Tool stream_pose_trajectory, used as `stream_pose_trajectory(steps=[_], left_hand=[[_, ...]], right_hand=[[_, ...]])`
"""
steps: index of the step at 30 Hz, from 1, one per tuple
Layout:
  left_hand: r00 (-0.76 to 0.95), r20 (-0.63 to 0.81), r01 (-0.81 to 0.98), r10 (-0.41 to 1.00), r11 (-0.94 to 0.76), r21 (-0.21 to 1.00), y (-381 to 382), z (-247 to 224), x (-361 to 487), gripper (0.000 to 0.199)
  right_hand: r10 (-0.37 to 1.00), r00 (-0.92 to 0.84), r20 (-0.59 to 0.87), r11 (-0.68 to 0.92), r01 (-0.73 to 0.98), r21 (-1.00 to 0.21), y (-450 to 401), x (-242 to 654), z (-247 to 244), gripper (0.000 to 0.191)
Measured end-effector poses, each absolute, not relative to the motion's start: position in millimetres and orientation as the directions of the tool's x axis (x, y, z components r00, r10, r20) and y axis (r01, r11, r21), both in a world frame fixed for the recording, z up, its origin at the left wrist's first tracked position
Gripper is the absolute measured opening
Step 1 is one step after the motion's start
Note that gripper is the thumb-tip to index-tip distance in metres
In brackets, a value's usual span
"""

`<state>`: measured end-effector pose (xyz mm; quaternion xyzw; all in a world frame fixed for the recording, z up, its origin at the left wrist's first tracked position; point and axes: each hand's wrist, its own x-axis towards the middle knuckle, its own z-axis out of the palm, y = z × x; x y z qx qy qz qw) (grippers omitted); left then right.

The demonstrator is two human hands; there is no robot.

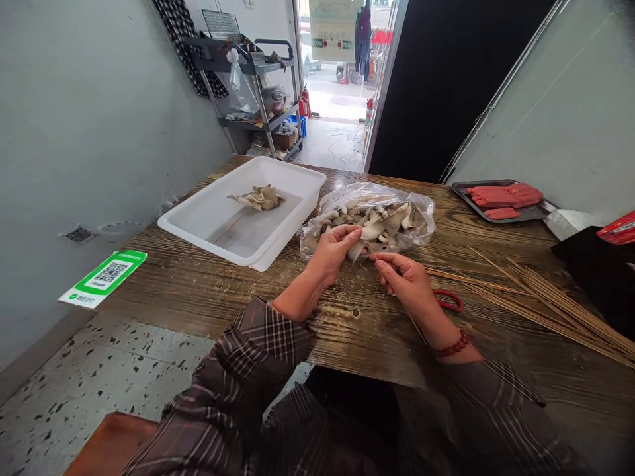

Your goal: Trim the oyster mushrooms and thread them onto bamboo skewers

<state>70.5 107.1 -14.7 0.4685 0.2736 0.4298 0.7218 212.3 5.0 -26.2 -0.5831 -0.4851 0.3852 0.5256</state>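
Note:
My left hand (331, 254) is closed on a grey-beige oyster mushroom (356, 251), pinched between thumb and fingers. Close beside it, my right hand (407, 281) grips a thin wooden skewer (415, 325), whose tip end points at that mushroom. Whether the tip is inside the mushroom cannot be made out. Just behind both hands lies an open clear plastic bag (423, 210) full of oyster mushrooms (389, 223). To the left, a white plastic tub (211, 246) has a small cluster of mushrooms (262, 197) in it.
Loose wooden skewers (560, 307) spread over the table's right side, near a red looped handle (450, 301). A dark tray (466, 192) with red packets (506, 195) stands at the back right. A QR-code card (106, 277) sits at the left edge. Beyond the table is a shelf cart (258, 73).

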Motion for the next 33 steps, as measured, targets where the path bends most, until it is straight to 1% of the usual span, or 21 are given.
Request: stream_pose_trajectory(steps=[2,4,10,17,22,25,27,30,33], left_hand=[[0.415,0.012,-0.374,0.91,0.159,0.914,109.6,-14.2,69.0,0.044],[0.384,0.021,-0.369,0.923,0.133,0.92,110.6,-14.5,68.4,0.042],[0.419,0.015,-0.343,0.908,0.143,0.929,109.0,-15.9,68.9,0.041],[0.451,0.019,-0.331,0.892,0.147,0.932,105.7,-16.9,71.2,0.042],[0.489,0.05,-0.29,0.871,0.109,0.951,98.4,-22.1,75.8,0.039],[0.543,0.05,-0.25,0.838,0.105,0.962,95.1,-23.4,77.7,0.036],[0.559,0.065,-0.221,0.826,0.073,0.973,96.1,-21.2,76.7,0.033],[0.48,0.108,-0.187,0.871,-0.018,0.982,104.8,-15.1,70.4,0.028],[0.349,0.113,-0.182,0.93,-0.051,0.982,119.9,-12.0,61.1,0.024]], right_hand=[[0.965,0.249,0.082,0.026,0.223,-0.974,4.3,212.1,-25.3,0.042],[0.961,0.255,0.111,0.041,0.267,-0.963,4.0,211.5,-24.8,0.041],[0.946,0.254,0.2,0.104,0.345,-0.933,4.7,209.0,-27.2,0.039],[0.928,0.291,0.234,0.116,0.372,-0.921,5.2,208.4,-29.1,0.037],[0.932,0.29,0.216,0.114,0.331,-0.937,7.5,209.3,-31.7,0.033],[0.933,0.286,0.216,0.13,0.292,-0.947,9.3,211.2,-35.1,0.029],[0.929,0.301,0.216,0.139,0.257,-0.956,10.0,213.3,-36.3,0.029],[0.912,0.352,0.209,0.152,0.184,-0.971,10.2,218.0,-35.2,0.03],[0.87,0.44,0.223,0.196,0.107,-0.975,11.0,224.5,-30.9,0.03]])
